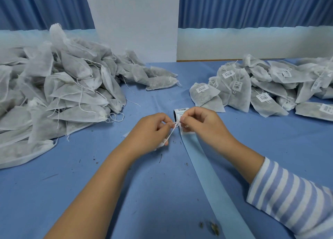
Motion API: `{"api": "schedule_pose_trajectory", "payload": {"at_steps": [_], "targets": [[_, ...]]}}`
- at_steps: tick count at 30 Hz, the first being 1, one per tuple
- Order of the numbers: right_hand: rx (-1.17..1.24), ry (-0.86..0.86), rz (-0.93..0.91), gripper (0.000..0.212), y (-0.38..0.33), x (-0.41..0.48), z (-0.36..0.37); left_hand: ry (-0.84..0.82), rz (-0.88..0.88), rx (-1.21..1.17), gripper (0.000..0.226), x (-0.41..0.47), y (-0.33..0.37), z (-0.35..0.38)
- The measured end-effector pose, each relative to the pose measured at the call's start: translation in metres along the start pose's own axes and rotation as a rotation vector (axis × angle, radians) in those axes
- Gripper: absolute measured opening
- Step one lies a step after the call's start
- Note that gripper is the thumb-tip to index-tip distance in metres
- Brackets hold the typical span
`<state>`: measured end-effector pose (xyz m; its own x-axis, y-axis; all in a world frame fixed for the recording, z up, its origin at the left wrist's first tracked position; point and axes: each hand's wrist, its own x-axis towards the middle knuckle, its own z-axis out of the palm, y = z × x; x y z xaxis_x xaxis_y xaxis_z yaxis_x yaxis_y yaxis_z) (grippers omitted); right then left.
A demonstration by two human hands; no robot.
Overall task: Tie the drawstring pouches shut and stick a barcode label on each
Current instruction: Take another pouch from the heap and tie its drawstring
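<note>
- A pale blue backing strip (207,181) is laid along the counter (126,193), beside a striped sleeve (288,193).
- The white drawstring (172,132) is pinched at its top by the curled fingertips of the left hand (149,130) and the right hand (201,123). It is stretched down to a pouch (161,144), which is mostly hidden under the left hand.
- A roll of barcode labels (181,111) is seen just behind the hands.
- Unlabelled pouches (63,87) are heaped at the far left, and labelled pouches (261,87) are piled at the far right.

Pouches (72,87), left heap: thin white non-woven cloth, matt, half-sheer. Drawstring (170,133): white thread, slightly fuzzy. Labels (203,88) on right heap: white paper, smooth. Table cover (153,193): blue cloth, matt, creased. Backing strip (203,170), near: pale blue paper, smooth, faint sheen. Sleeve (288,193): striped soft knit.
</note>
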<state>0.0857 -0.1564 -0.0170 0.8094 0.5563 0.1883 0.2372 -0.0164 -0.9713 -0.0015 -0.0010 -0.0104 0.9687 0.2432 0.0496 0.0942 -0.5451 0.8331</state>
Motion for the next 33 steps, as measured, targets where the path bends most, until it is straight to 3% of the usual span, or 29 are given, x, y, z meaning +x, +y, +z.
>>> {"api": "schedule_pose_trajectory", "payload": {"at_steps": [7, 14, 19, 33], "targets": [[0.128, 0.043, 0.147, 0.011, -0.004, 0.001, 0.004, 0.101, 0.144, 0.333, 0.012, -0.001, 0.007, 0.016], [0.393, 0.062, 0.431, 0.015, -0.013, -0.001, 0.006, 0.224, 0.197, 0.771, 0.028, 0.003, 0.008, 0.027], [0.498, -0.015, 0.583, 0.013, -0.019, -0.001, -0.001, 0.21, 0.173, 0.755, 0.029, 0.004, 0.003, 0.02], [0.509, -0.127, 0.536, 0.015, -0.022, -0.003, 0.001, 0.33, 0.27, 0.6, 0.025, 0.004, -0.003, 0.013]]}}
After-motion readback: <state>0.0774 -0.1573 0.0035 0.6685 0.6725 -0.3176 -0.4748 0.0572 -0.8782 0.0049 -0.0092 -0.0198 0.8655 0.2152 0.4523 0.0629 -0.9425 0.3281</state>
